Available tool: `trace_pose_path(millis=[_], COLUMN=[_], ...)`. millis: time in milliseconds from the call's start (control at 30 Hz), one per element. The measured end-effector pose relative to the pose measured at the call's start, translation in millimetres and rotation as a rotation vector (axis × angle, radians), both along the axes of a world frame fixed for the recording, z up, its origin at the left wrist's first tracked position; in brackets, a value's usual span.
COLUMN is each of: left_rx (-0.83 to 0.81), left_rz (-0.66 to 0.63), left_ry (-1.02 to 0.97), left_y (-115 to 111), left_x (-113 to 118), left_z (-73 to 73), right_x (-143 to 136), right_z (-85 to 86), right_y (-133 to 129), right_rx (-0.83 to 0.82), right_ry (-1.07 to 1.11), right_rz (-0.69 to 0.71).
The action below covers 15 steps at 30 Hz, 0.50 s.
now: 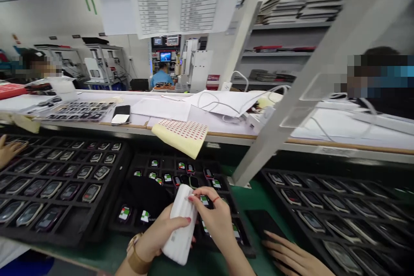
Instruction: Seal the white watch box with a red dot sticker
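Observation:
My left hand (161, 235), with a watch on its wrist, grips a white foam pouch (181, 228) held upright over the middle black tray (129, 224). My right hand (216, 220) pinches the pouch's top edge with thumb and forefinger. The tray beneath holds several small watch bodies (124, 213) with green, red and white stickers. What is inside the pouch is hidden.
Black trays of watch bodies lie at the left (58, 181) and right (339, 207). Another person's hand (291, 258) rests on a dark pad at the bottom right, and one more hand (9, 148) is at the far left. A yellow sticker sheet (181, 136) overhangs the raised shelf.

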<state>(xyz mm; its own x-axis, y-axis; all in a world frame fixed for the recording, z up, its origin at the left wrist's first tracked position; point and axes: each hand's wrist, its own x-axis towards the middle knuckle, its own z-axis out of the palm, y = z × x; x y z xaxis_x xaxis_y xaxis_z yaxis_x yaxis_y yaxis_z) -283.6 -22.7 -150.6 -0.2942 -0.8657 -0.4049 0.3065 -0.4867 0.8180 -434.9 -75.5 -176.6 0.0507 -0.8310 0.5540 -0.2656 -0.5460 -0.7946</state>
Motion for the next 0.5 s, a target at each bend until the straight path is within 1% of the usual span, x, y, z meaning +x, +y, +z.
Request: trace_pose_path(millis=[133,200,267,400,500], left_rx=[-0.009,-0.015,-0.016,-0.001,0.004], left_rz=[0.072,0.091,0.093,0.098,0.106], left_ry=[0.033,0.041,0.058,0.061,0.049], left_y=[4,6,9,14,17], left_x=[5,8,11,16,18], left_z=[-0.9,-1.6,-2.4,-2.5,-0.6], right_x=[9,15,20,28,31], right_z=[-0.8,-1.4,-1.8,-1.2,-1.1], right_y=[3,2,2,2,0], right_rx=[-0.196,-0.23,-0.21,-0.095,-0.024], right_ry=[0.068,0.099,0.114,0.091,0.068], right_rz=[-0.07,-0.096,-0.087,0.004,0.039])
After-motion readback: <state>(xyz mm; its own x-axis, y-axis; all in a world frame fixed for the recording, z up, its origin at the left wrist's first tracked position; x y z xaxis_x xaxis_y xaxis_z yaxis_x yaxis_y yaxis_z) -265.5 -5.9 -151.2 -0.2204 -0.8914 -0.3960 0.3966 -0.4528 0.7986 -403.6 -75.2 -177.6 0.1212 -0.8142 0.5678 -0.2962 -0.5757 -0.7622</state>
